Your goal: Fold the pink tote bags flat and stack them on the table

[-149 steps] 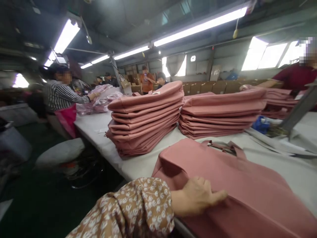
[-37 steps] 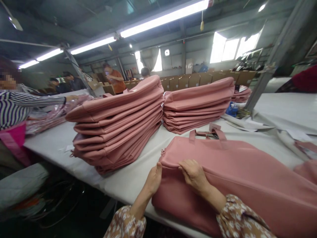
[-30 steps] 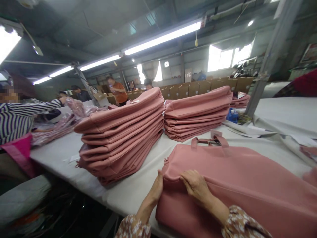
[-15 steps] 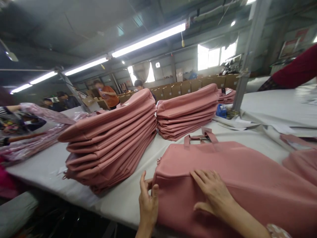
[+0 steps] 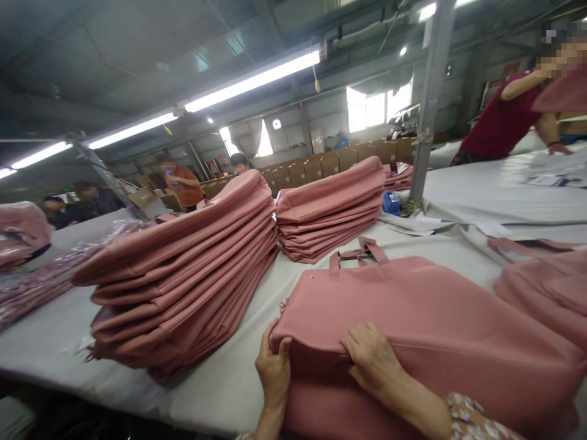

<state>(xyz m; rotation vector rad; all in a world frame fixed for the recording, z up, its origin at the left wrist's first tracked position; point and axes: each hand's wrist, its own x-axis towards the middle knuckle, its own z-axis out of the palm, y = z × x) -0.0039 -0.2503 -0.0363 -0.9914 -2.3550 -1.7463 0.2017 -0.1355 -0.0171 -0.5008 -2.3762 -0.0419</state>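
Observation:
A large pink bag [image 5: 389, 299] lies on the white-covered table in front of me, its handles [image 5: 360, 256] at the far edge. My left hand [image 5: 274, 366] closes round the bag's left corner, thumb on the near side and fingers partly hidden behind. With curled fingers, my right hand [image 5: 371, 357] pinches the seam along the bag's near edge. A small zipper pull [image 5: 283, 304] hangs at the left corner. Left of my hands stands a tall stack of matching pink bags [image 5: 183, 269].
Behind is a second bag stack [image 5: 330, 211]; another pink bag [image 5: 545, 284] lies at right. Plastic-wrapped bags [image 5: 68, 263] are at left. A metal post [image 5: 426, 110] rises beyond the table [image 5: 220, 391]. A person in red [image 5: 499, 128] leans over at right; others stand farther back.
Both hands have closed: the left has taken hold of the bag's corner, and the right has gone from lying flat to pinching the seam. The view has swung right, showing the person in red more fully.

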